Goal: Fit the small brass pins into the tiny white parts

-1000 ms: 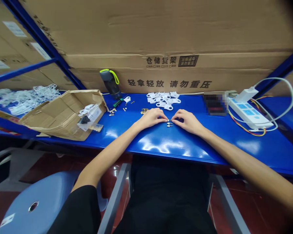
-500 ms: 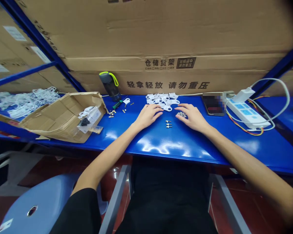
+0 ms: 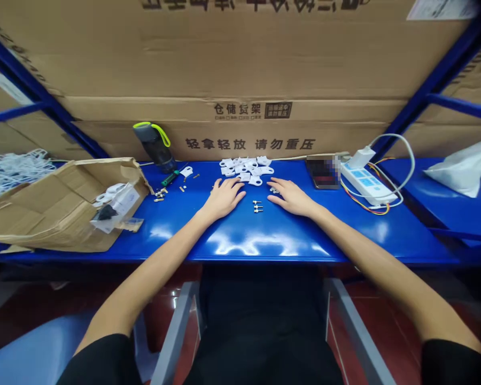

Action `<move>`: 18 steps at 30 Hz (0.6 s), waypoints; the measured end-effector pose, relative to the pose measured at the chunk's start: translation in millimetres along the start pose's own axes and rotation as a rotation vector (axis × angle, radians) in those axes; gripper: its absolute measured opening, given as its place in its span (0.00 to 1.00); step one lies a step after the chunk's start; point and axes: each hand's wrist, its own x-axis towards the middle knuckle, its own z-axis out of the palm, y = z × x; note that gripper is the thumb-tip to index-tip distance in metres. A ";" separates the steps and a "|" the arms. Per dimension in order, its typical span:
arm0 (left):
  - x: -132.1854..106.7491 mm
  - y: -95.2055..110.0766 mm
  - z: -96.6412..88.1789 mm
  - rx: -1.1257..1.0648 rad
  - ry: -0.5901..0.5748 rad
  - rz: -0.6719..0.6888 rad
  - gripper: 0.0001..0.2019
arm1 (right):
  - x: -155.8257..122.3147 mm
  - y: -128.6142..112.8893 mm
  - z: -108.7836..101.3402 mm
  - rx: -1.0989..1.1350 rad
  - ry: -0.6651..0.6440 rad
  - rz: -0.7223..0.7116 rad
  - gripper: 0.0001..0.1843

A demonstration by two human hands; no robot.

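Both hands rest on a blue metal table [image 3: 264, 240]. My left hand [image 3: 223, 198] lies palm down with fingers stretched toward a heap of white plastic parts [image 3: 246, 167]. My right hand [image 3: 289, 197] is also flat and open, its fingertips on some small metal pieces [image 3: 273, 190]. Between the hands lie two small screw-like pins [image 3: 257, 206]. Neither hand holds anything.
A torn cardboard box [image 3: 60, 206] with bagged parts sits at the left. A dark bottle [image 3: 154, 145], a green screwdriver [image 3: 170, 178] and loose brass bits [image 3: 160, 193] lie behind it. A phone [image 3: 323, 172] and a white power strip [image 3: 364, 183] with cables are at the right. Big cartons stand behind.
Both hands left the pins they were pinching and moved back toward the white parts, fingers spreading flat. The camera view shifted to the right.
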 end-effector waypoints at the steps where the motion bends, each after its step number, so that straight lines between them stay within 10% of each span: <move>1: 0.4 0.0 -1.2 0.003 -0.001 0.006 0.20 | 0.0 -0.3 -0.7 0.002 0.005 0.001 0.34; 18: 0.3 -35.8 -31.0 0.063 0.031 -0.128 0.14 | -1.4 10.7 -20.3 0.014 0.071 -0.002 0.15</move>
